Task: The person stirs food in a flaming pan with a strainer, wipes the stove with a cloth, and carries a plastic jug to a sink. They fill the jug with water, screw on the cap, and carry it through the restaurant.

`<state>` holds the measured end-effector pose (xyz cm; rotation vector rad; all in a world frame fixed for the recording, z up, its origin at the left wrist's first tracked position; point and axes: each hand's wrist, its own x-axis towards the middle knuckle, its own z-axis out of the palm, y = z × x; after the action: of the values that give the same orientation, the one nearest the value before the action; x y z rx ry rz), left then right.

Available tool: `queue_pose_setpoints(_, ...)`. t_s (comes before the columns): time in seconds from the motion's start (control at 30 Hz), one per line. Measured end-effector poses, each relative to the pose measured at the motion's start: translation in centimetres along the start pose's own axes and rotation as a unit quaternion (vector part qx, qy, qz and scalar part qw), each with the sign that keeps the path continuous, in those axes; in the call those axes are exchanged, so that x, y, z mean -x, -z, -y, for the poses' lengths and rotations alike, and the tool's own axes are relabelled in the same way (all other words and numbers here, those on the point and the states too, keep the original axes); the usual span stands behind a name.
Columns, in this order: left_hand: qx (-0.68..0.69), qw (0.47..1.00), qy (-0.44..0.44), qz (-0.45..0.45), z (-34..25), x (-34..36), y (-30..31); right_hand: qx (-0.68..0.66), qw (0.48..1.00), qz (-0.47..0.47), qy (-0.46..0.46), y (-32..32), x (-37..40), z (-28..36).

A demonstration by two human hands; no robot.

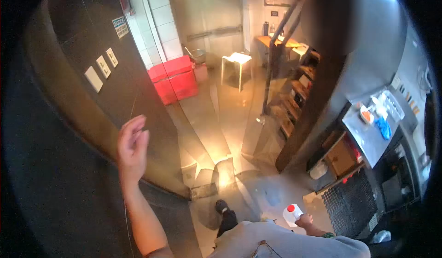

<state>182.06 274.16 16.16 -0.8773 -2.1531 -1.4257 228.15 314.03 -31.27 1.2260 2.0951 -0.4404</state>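
My left hand point(133, 153) is raised in front of the dark wall at the left, its fingers bent but apart, with nothing in it. Low at the right, my right hand point(304, 220) is wrapped round the handle of a white plastic jug point(290, 216) with a red cap. The jug hangs upright beside my body, above the floor. A band circles my right wrist.
Switch plates point(93, 79) and a notice sign are on the left wall. Ahead stand a red cooler point(177, 81), a white stool point(239, 58) and wooden stairs point(300, 90). A metal counter point(366, 136) with a blue cloth is at right, near a black mat point(351, 202).
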Motion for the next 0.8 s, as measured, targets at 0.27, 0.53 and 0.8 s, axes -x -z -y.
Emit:
queue_pose_setpoints(0.27, 0.234, 0.943, -0.019, 0.234, 11.9, -19.2, -21.9, 0.005, 0.998, -0.028, 0.054, 12.2, -5.9, 16.1)
queue_pose_setpoints(0.53, 0.047, 0.992, -0.102, -0.057, 28.4, -42.8, -19.5, -0.085, 0.995, 0.051, 0.032, 13.8, -15.3, 25.7)
queue_pose_setpoints(0.8, 0.052, 0.968, -0.114, -0.218, 31.0, -50.2, -8.3, 0.007, 0.996, 0.072, 0.057, 24.5, -28.1, 34.3)
